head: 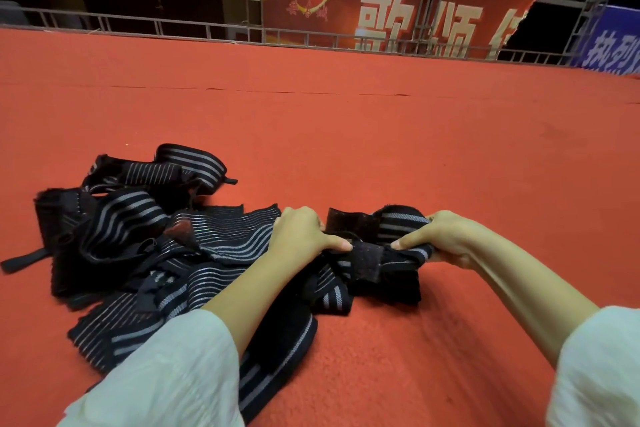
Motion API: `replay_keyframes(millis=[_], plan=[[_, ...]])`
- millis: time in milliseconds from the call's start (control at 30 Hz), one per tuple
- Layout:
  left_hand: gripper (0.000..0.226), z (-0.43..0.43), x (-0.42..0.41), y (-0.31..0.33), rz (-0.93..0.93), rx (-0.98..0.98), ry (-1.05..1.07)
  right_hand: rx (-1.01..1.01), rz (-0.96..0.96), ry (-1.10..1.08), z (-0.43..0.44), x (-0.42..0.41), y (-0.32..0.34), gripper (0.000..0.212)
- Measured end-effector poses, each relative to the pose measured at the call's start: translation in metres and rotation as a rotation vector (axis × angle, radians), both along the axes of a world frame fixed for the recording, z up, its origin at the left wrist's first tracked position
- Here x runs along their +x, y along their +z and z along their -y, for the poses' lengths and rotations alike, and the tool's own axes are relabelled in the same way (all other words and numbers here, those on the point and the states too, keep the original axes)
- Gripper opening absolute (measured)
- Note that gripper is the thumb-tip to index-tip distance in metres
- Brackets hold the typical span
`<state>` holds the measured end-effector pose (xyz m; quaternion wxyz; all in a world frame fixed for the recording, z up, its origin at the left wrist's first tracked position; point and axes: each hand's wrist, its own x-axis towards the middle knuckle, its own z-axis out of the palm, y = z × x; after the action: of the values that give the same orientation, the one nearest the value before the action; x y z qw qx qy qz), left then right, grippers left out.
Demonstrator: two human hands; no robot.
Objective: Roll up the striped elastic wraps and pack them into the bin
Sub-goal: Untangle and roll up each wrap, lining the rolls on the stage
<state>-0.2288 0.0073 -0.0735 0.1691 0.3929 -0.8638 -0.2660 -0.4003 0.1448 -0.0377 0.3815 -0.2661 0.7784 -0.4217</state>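
a red carpeted floor [381,135] carries a loose, tangled heap of black striped elastic wraps [138,239].

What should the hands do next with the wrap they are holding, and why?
Probably begin the roll, folding the gripped end over itself. The left hand and right hand both pinch one striped wrap beside its dark fastener patch; it lies unrolled, its tail trailing toward the pile. No bin shows.
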Motion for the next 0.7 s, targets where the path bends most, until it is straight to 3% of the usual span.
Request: replay_keyframes(millis=[433,500,600,633,700], plan=[[0.064,0.009,-0.002,-0.005,0.009,0.025,-0.025,0.069,0.048,0.093,-0.009,-0.010,-0.001,0.021],[0.050,0.017,0.003,-0.008,0.100,-0.069,-0.006,0.057,0.034,0.056,-0.021,-0.022,0.004,0.035],[0.048,0.038,0.015,-0.014,0.105,-0.117,0.058,0.011,0.009,-0.025,-0.049,-0.051,0.018,0.089],[0.047,0.040,0.015,-0.014,0.081,-0.104,0.050,-0.005,0.013,-0.030,-0.056,-0.058,0.022,0.094],[0.042,0.034,0.009,-0.013,0.057,-0.093,0.009,-0.065,0.031,0.019,-0.059,-0.054,0.027,0.079]])
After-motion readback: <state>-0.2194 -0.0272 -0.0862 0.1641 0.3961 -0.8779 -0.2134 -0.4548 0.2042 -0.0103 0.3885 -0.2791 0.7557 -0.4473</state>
